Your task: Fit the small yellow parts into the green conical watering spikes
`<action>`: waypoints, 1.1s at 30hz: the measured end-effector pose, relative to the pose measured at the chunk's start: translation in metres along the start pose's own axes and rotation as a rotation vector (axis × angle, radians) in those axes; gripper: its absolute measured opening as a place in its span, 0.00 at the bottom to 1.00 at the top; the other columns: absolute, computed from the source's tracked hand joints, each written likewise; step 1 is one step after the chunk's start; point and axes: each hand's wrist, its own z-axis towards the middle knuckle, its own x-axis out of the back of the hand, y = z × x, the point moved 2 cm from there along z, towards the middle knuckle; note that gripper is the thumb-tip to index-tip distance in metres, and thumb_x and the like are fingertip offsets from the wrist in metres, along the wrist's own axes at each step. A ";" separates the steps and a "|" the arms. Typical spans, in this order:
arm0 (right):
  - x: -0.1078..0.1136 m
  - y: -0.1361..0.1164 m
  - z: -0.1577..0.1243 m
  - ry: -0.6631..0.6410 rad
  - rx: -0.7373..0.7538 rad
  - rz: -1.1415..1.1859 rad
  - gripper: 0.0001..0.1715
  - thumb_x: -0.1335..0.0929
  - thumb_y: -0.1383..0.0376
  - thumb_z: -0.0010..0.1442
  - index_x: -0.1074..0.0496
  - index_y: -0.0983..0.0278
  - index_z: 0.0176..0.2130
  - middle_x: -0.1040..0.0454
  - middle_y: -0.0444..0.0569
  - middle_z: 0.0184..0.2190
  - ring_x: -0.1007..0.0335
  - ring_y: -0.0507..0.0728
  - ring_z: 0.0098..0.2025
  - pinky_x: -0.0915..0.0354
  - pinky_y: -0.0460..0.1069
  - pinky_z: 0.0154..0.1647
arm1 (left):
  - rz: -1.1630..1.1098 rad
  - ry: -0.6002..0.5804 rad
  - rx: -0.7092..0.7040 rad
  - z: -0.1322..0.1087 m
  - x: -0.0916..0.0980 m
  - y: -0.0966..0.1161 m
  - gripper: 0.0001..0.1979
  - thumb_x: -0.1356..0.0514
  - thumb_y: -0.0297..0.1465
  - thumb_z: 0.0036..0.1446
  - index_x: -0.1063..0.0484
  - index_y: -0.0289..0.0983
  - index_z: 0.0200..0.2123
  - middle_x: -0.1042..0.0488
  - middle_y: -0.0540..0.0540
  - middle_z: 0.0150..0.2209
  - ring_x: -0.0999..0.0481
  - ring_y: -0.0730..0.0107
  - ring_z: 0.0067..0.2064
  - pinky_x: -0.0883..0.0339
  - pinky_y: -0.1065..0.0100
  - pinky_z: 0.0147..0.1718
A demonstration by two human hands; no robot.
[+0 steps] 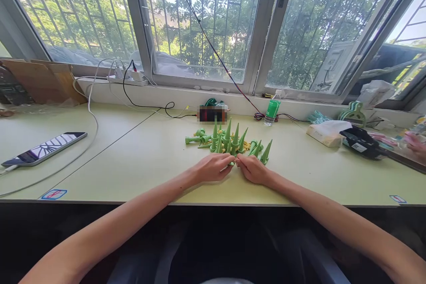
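Note:
My left hand (217, 167) is closed near the front of the table, its fingers round a small green plastic piece (232, 163) that is mostly hidden. Facing it, my right hand (253, 169) is pinched at the same spot; what lies between its fingertips is too small to make out. Just beyond both hands, several green pointed plastic spikes (228, 133) stand upright in a cluster. More green spikes (265, 152) stand tilted by my right hand. Green parts with knobbed ends (192, 140) lie at the left, and small yellowish pieces (246, 146) lie among the spikes.
A pale yellow-green table (143, 151) runs below barred windows. Behind the spikes are a blurred dark object (212, 114) and a green-labelled bottle (272, 108). A phone (45, 147) with a cable lies left. At right are a tissue box (324, 134), a black bag (362, 143) and another person's hand (416, 143).

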 end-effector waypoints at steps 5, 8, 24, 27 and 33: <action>-0.003 -0.014 0.017 0.072 0.011 0.007 0.20 0.47 0.59 0.73 0.43 0.61 0.29 0.39 0.41 0.20 0.45 0.50 0.19 0.50 0.46 0.25 | -0.027 0.060 0.002 -0.011 0.020 -0.009 0.08 0.46 0.32 0.65 0.30 0.37 0.43 0.24 0.45 0.33 0.25 0.70 0.31 0.33 0.70 0.30; -0.010 -0.027 0.036 0.138 0.028 -0.043 0.21 0.48 0.59 0.73 0.44 0.61 0.28 0.41 0.40 0.18 0.49 0.49 0.18 0.54 0.47 0.23 | 0.050 0.143 0.022 -0.025 0.032 -0.020 0.08 0.44 0.32 0.64 0.31 0.38 0.45 0.23 0.44 0.33 0.23 0.70 0.31 0.32 0.70 0.31; -0.036 -0.038 0.047 0.304 -0.207 0.238 0.31 0.49 0.50 0.73 0.39 0.61 0.25 0.37 0.44 0.18 0.41 0.51 0.21 0.45 0.47 0.24 | 0.135 0.141 0.063 -0.035 0.031 -0.027 0.12 0.51 0.28 0.66 0.28 0.38 0.45 0.31 0.48 0.25 0.32 0.74 0.24 0.39 0.74 0.24; -0.038 -0.038 0.051 0.297 -0.261 0.309 0.35 0.49 0.48 0.72 0.40 0.62 0.21 0.37 0.45 0.17 0.41 0.51 0.21 0.45 0.47 0.23 | 0.170 0.125 0.051 -0.036 0.032 -0.028 0.13 0.52 0.27 0.65 0.27 0.37 0.44 0.33 0.49 0.23 0.34 0.75 0.22 0.42 0.74 0.23; -0.037 -0.035 0.056 0.283 -0.250 0.301 0.35 0.49 0.46 0.71 0.43 0.62 0.21 0.42 0.42 0.16 0.47 0.50 0.20 0.48 0.47 0.23 | 0.101 0.220 0.106 -0.038 0.027 -0.032 0.09 0.44 0.33 0.64 0.27 0.38 0.45 0.24 0.46 0.30 0.29 0.73 0.25 0.38 0.73 0.27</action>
